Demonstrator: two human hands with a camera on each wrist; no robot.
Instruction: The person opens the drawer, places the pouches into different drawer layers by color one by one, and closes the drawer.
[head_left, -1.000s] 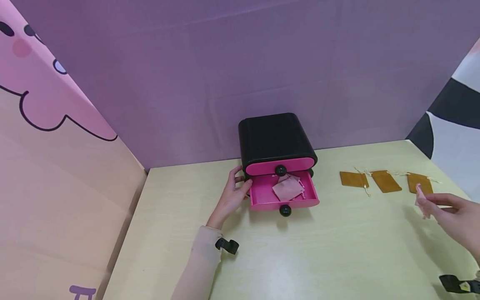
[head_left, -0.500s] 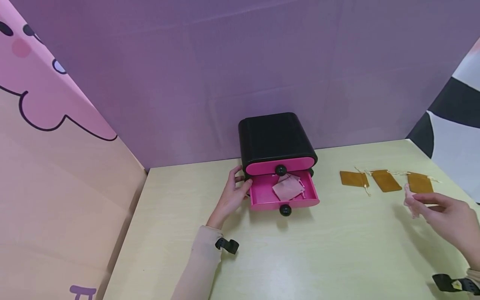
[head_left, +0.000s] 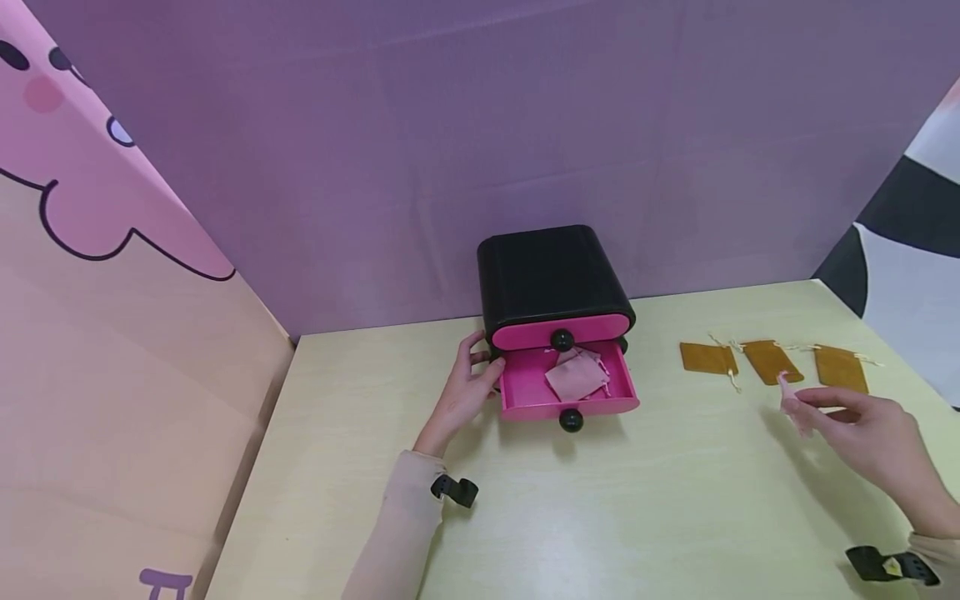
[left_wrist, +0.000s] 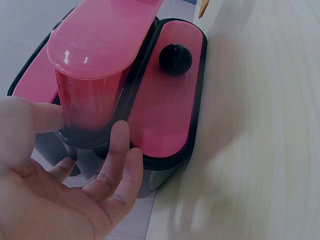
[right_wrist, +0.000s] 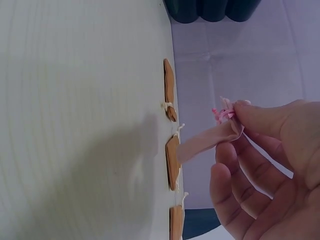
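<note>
A black cabinet (head_left: 551, 275) with pink drawer fronts stands against the purple backdrop. Its middle drawer (head_left: 522, 411) is pulled out, and pink drawstring pouches (head_left: 577, 379) lie inside. My left hand (head_left: 467, 392) rests at the cabinet's left side, thumb by the drawer's side wall; in the left wrist view its fingers (left_wrist: 120, 145) are loosely bent against the cabinet's side. Over the table on the right, my right hand (head_left: 862, 429) pinches another pink drawstring pouch (right_wrist: 207, 140) between thumb and fingers near its drawn neck, and the pouch's body sticks out sideways.
Three brown drawstring pouches, the left one (head_left: 707, 358), the middle one (head_left: 768, 362) and the right one (head_left: 842, 367), lie in a row on the pale wooden table (head_left: 637, 517). The purple backdrop (head_left: 420, 167) rises right behind the table's back edge.
My right hand has moved left across the table with the pink pouch, from in front of the right brown pouch toward the middle one. The left hand and drawer have stayed put.
</note>
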